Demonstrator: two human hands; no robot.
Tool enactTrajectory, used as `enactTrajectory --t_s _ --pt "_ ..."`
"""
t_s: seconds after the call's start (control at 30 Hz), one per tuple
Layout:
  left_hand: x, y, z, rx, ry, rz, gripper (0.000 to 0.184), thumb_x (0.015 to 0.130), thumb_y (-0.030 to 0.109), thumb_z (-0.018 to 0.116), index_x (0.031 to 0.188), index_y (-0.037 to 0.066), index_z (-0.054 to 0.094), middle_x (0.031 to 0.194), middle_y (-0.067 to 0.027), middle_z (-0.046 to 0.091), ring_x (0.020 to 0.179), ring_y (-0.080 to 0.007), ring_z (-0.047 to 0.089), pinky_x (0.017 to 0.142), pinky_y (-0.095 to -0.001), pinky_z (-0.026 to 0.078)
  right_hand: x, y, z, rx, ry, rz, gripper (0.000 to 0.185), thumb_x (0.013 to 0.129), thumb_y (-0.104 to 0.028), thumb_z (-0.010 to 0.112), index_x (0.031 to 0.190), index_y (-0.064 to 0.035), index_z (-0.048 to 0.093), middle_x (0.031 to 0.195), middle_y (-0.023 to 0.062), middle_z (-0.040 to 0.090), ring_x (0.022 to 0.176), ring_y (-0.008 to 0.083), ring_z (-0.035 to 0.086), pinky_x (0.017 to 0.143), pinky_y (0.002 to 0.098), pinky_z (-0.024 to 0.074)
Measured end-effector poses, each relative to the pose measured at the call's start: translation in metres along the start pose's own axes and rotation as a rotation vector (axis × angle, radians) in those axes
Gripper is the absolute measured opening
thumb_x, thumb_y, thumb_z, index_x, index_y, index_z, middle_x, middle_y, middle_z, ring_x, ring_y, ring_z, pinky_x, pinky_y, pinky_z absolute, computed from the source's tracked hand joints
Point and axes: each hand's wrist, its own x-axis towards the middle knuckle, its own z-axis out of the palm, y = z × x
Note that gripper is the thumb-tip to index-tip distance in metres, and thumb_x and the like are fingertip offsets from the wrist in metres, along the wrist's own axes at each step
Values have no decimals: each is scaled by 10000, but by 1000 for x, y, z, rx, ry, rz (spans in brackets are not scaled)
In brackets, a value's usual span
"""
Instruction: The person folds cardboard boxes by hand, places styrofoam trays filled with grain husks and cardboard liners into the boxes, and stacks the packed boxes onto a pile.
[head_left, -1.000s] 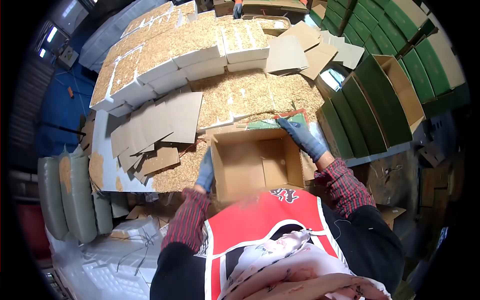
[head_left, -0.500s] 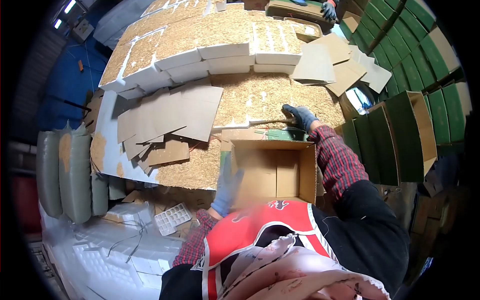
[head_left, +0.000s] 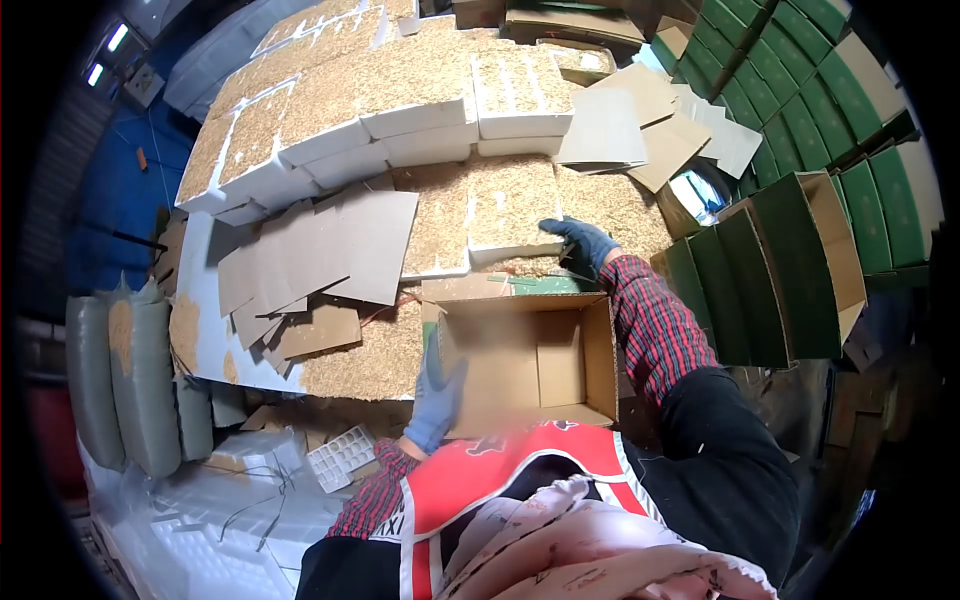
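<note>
My gloved left hand (head_left: 432, 405) grips the left wall of an open cardboard box (head_left: 560, 362), thumb on the inner side. The box stands close against my apron; its bottom shows bare cardboard, partly blurred. My gloved right hand (head_left: 585, 243) holds the near right corner of a white foam tray (head_left: 515, 249) filled with straw-like shavings. Its thumb lies on top, while the other fingers are partly hidden at the edge. The tray's white front side stands higher than the shavings beside it.
Loose cardboard sheets (head_left: 320, 250) lie on the left of the table, more sheets (head_left: 640, 125) at the back right. Stacked shavings-filled foam trays (head_left: 420, 125) rise behind. Green boxes (head_left: 790, 110) line the right side. Grey padded bags (head_left: 145, 380) stand left, near a white compartment tray (head_left: 342, 458).
My right hand has taken hold of the tray's corner and its front edge has come up, showing more of the white side. My left hand stays at the box. The view has shifted slightly.
</note>
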Motion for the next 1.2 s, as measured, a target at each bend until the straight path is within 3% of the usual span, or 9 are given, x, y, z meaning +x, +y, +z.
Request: enactTrajectory --t_s 0.33,0.4,0.5,0.63,0.7,0.77,0.93,1.03,1.2 --pt "-4 -1 -8 -200 -3 -17 604 1028 256 523 1519 -14 298 1533 -158 393 1397 -222 378 1136 -314 299 -95 -32 -101 873 39 276 522 880 52 636 1373 -85 530 1348 80 561 1122 216 614 893 354 571" --pt "-7 -18 -4 -503 13 -91 581 1049 267 473 1519 -23 293 1553 -125 363 1411 -201 354 1158 -292 273 -123 -24 -122 228 -6 -154 566 801 39 729 1333 -61 563 1308 73 598 1130 209 612 937 347 543" --pt "4 -39 -2 -368 -49 107 563 1047 238 448 1514 -34 287 1553 -133 349 1413 -210 346 1171 -301 259 -161 -35 -154 -256 -2 -450 619 708 82 789 1282 -54 602 1280 77 617 1149 210 600 966 347 528" --pt "34 -72 -10 508 -49 648 554 969 9 424 1500 -44 278 1543 -233 312 1458 -371 272 1215 -424 206 -214 -113 -117 291 -99 124 477 812 -79 721 1264 12 599 1198 98 661 1076 200 640 959 349 512" --pt "39 -30 -13 -547 -189 -134 577 1067 384 416 1473 -24 386 1461 -88 470 1294 -150 460 1102 -285 366 -235 -145 -78 165 -236 93 576 801 -79 691 1335 68 537 1203 128 665 1071 186 637 978 276 463" --pt "23 41 -13 -861 -278 -223 430 1067 217 412 1408 -45 408 1444 -146 448 1287 -208 496 1096 -311 401 -218 -133 -78 0 -391 84 541 756 -70 751 1260 67 610 1179 103 679 1068 150 620 968 252 449" --pt "18 21 0 -205 -201 188 445 1086 271 352 1427 -12 397 1349 -127 528 1213 -185 531 1031 -318 440 -183 -142 -36 -446 -548 252 537 768 -166 815 1250 8 652 1065 33 703 961 91 571 887 228 451" --pt "14 2 1 -473 -189 74 440 1083 264 355 1412 -21 412 1336 -159 538 1199 -230 546 1014 -355 446 -177 -164 -1 -610 -588 303 396 790 -269 800 1106 -48 710 897 37 659 702 126 594 470 285 538" --pt "18 -14 -5 503 92 106 459 985 289 521 1322 -21 488 1121 -289 611 1022 -437 595 889 -497 476 -164 -165 25 -657 -583 360 390 812 -303 793 1095 -47 716 903 64 612 711 150 595 550 287 597"
